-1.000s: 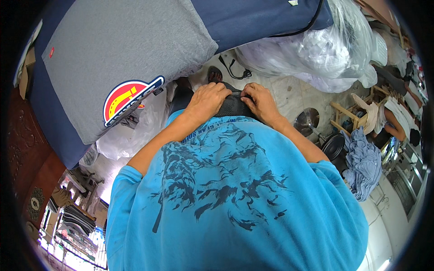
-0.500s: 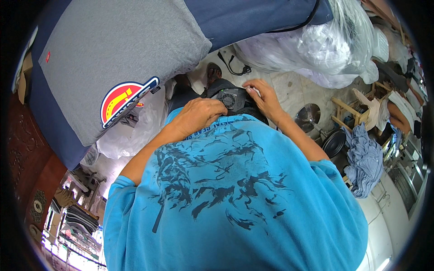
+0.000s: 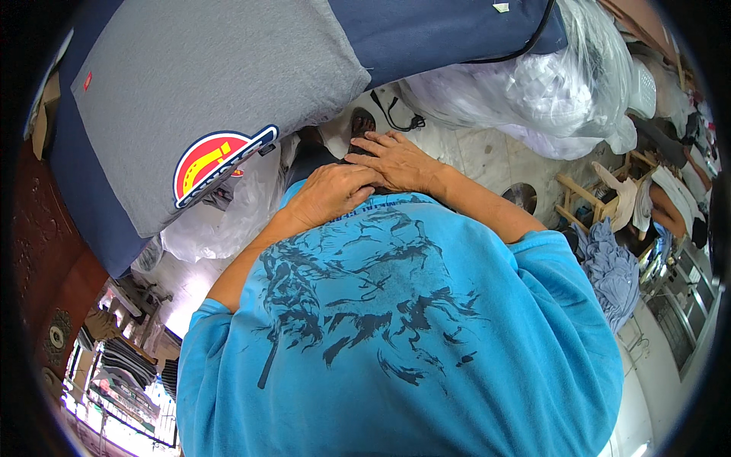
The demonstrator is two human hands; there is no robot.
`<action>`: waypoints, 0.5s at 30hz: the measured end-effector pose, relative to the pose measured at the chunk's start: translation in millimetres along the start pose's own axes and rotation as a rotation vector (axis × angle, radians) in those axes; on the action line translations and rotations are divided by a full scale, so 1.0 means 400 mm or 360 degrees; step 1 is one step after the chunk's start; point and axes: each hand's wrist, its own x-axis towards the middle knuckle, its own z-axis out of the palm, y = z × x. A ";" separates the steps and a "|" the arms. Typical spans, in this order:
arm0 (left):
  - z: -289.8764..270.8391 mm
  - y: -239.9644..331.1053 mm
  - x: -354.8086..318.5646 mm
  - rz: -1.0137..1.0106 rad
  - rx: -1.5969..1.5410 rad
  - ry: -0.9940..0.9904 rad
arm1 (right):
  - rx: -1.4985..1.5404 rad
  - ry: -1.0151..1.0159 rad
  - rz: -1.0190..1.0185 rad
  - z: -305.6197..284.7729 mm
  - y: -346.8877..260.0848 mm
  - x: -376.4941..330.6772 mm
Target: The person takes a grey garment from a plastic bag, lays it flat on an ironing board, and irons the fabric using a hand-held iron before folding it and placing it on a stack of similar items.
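At far left, cabinet point(image 3: 65, 282): one, brown and carved.
Navy table point(image 3: 95, 198): one, running from left edge to upper middle.
Grey garment point(image 3: 221, 76): one, spread over the table, upper left; one red tag, one red-and-yellow badge point(image 3: 213, 164).
Left bag point(image 3: 221, 228): one, clear plastic, below the badge.
Left hand point(image 3: 335, 190): centre of the frame, at the shirt's hem; fingers bent and close together, tips partly hidden by the other hand. I cannot tell whether they grip anything.
Shirt point(image 3: 373, 327): one, blue with dark print, worn, filling lower middle; hem just under the hands.
Foot point(image 3: 362, 122): one, above the hands.
Right hand point(image 3: 400, 164): centre, palm down, touching the left; fingers nearly straight, slightly parted, pointing left. Its palm is hidden, so whether it grasps something cannot be told.
Right bag point(image 3: 533, 84): one, clear plastic, upper right.
Metal disc point(image 3: 520, 196): one, right of centre.
Wooden stool point(image 3: 609, 209): one, right.
Cloth heap point(image 3: 613, 278): one, grey-blue, below the stool.
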 end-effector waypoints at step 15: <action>0.027 -0.160 -0.049 -0.1121 -0.0346 0.0184 | -0.0204 -0.0155 0.0107 -0.023 -0.018 0.010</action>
